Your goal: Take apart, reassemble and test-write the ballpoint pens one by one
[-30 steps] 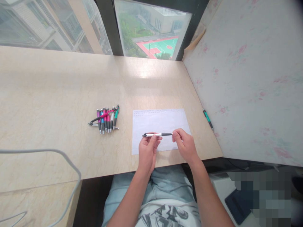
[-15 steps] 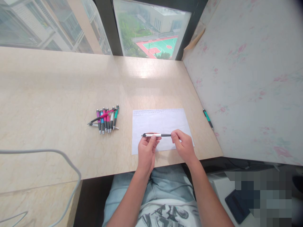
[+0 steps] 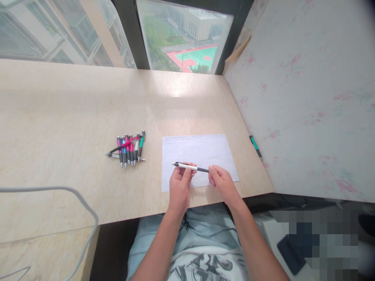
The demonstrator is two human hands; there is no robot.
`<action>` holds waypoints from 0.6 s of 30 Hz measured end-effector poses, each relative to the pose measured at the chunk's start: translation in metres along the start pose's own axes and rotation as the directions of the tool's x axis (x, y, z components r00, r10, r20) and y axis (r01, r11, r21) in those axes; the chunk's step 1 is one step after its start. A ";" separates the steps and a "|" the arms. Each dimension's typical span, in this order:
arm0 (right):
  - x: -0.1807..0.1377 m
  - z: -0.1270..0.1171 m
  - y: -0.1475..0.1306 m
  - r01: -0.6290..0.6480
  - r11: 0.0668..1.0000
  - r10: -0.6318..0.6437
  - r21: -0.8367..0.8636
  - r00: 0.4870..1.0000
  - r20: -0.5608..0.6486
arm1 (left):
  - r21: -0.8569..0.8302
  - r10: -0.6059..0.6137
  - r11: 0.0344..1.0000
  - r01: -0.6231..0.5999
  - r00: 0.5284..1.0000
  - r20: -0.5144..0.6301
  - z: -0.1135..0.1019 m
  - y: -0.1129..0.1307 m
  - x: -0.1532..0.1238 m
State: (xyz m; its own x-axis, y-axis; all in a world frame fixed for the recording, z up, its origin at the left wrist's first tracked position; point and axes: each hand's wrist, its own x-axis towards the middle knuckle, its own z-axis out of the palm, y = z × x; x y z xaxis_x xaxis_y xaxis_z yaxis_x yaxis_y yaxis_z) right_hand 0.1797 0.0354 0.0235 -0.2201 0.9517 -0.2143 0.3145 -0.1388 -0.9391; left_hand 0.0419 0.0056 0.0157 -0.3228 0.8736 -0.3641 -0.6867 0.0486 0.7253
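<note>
A white pen (image 3: pixel 190 167) with a dark grip lies across both hands, above the sheet of paper (image 3: pixel 202 150). My left hand (image 3: pixel 181 185) is closed on its white barrel, thumb on top. At the dark front end, my right hand (image 3: pixel 222 180) pinches the pen, its fingers hiding the tip. The clip end points left and slightly up. Small handwriting runs along the paper's top edge. To the left, several pens (image 3: pixel 128 150) in purple, blue, pink, white and green are bunched side by side, a pink one (image 3: pixel 124 144) lying slantwise over them.
A green pen (image 3: pixel 256 147) lies by the papered wall (image 3: pixel 310 109) on the right. A grey cable (image 3: pixel 73 190) curves over the table (image 3: pixel 73 113) at lower left. Windows (image 3: pixel 187 37) stand behind the table. A dark flat device (image 3: pixel 291 253) sits low on the right.
The pen has tilted, its dark end now lower on the right. My right hand has dropped slightly and turned. The whole view has shifted a little.
</note>
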 end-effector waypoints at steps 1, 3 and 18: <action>-0.001 0.000 0.000 -0.012 1.000 0.011 0.014 0.999 0.043 | -0.011 -0.010 1.000 0.010 1.000 -0.004 0.000 0.000 0.001; -0.002 -0.001 0.000 -0.038 0.999 0.033 0.024 0.986 0.165 | -0.018 -0.017 1.000 0.017 1.000 -0.017 -0.002 0.001 0.003; 0.012 0.011 -0.006 -0.062 0.774 0.127 0.631 0.990 -0.060 | 0.386 -0.167 0.920 0.070 0.960 0.224 0.006 0.008 -0.006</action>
State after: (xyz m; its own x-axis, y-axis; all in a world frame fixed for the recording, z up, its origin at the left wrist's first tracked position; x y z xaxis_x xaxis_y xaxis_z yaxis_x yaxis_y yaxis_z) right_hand 0.1654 0.0445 0.0240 -0.1227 0.9409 -0.3158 -0.3256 -0.3388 -0.8827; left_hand 0.0422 0.0034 0.0267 -0.0493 0.9393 -0.3395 -0.4028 0.2924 0.8673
